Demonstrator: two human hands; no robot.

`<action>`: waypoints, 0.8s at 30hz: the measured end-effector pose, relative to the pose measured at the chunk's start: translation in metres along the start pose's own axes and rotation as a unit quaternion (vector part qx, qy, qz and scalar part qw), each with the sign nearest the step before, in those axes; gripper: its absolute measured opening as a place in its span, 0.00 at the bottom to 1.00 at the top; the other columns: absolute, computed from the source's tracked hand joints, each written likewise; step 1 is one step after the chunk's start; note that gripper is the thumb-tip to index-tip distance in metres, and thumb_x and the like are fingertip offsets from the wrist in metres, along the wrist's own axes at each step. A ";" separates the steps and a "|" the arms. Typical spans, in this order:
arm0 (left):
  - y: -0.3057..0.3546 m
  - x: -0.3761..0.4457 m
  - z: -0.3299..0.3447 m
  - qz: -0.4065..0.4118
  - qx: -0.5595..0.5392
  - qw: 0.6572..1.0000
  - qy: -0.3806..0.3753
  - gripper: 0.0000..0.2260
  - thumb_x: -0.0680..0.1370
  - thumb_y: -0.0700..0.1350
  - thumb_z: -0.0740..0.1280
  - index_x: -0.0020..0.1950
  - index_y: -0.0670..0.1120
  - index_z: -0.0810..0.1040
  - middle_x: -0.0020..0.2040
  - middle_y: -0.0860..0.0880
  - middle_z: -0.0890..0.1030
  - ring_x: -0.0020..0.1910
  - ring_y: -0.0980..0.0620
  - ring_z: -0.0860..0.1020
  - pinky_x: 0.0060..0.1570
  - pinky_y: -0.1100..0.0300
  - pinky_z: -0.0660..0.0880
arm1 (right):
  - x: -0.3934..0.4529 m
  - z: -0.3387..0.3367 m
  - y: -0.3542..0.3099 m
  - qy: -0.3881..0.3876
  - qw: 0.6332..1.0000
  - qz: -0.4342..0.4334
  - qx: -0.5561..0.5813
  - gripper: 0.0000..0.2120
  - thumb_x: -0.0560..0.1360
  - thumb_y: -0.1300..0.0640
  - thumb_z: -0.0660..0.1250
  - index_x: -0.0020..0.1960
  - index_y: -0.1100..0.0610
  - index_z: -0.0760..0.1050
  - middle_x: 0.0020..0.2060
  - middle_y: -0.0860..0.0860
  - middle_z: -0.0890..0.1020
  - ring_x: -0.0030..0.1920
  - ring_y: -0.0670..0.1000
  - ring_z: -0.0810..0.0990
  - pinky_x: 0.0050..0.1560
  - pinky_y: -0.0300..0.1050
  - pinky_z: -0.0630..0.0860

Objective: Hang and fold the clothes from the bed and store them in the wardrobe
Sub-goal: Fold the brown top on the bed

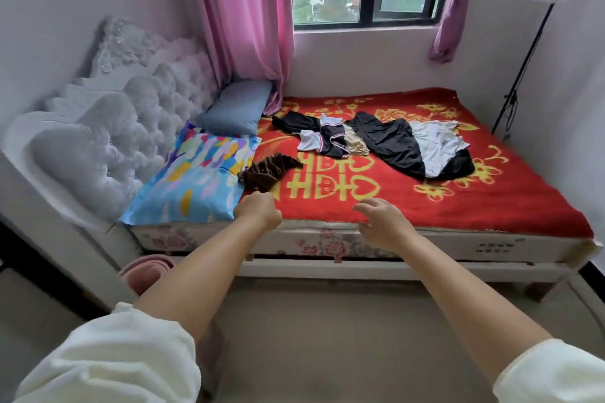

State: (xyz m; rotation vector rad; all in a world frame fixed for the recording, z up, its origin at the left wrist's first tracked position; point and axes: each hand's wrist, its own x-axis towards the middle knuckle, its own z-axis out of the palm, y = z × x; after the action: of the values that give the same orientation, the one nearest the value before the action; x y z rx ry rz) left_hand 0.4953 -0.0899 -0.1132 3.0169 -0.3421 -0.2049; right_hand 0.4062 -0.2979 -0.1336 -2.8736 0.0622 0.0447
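We reach both arms over the bed's near edge. The crumpled brown pleated garment (266, 172) lies just beyond our left hand (258, 211), whose fingers curl inward, their tips hidden; whether they pinch anything, we cannot tell. Our right hand (381, 222) hovers with fingers loosely spread, holding nothing. The black-and-white clothes pile (376, 141) lies well beyond both.

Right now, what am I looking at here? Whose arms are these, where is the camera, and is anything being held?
There is no machine: a person wears one camera on the head, looking forward and down, so the two bare arms are their own. The left hand reaches toward a brown garment lying by the colourful pillow; its fingers are curled but hold nothing. The right hand hovers open over the edge of the red blanket. Farther back lie a black and white clothes pile and a black garment with a white one across it.
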 end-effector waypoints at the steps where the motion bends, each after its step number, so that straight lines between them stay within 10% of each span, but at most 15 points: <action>1: 0.000 0.011 0.002 -0.006 -0.004 1.000 -0.013 0.11 0.77 0.45 0.59 0.57 0.42 0.72 0.56 0.44 0.75 0.56 0.44 0.73 0.46 0.55 0.70 | 0.011 0.001 0.005 -0.008 1.000 0.006 -0.002 0.21 0.78 0.59 0.58 0.71 0.55 0.64 0.70 0.50 0.66 0.71 0.51 0.62 0.70 0.46 0.60; 14: 0.003 0.274 0.009 -0.130 -0.065 0.987 -0.075 0.13 0.77 0.44 0.58 0.58 0.42 0.73 0.59 0.44 0.75 0.58 0.45 0.74 0.50 0.56 0.71 | 0.298 -0.002 0.082 -0.095 0.995 -0.025 0.015 0.19 0.79 0.59 0.57 0.70 0.54 0.64 0.67 0.52 0.69 0.62 0.53 0.73 0.50 0.42 0.72; 24: -0.064 0.445 0.035 -0.202 -0.116 0.966 -0.113 0.15 0.76 0.44 0.59 0.59 0.37 0.73 0.59 0.39 0.76 0.58 0.42 0.74 0.53 0.53 0.71 | 0.499 0.054 0.074 -0.189 0.982 -0.030 0.005 0.20 0.79 0.56 0.56 0.71 0.53 0.64 0.69 0.52 0.68 0.67 0.53 0.69 0.61 0.47 0.72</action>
State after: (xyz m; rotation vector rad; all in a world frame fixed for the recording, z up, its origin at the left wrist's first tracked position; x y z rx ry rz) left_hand 0.9338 -0.1329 -0.2091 2.7971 0.2723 -0.5791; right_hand 0.8994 -0.3736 -0.2234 -2.8001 -0.0972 0.5723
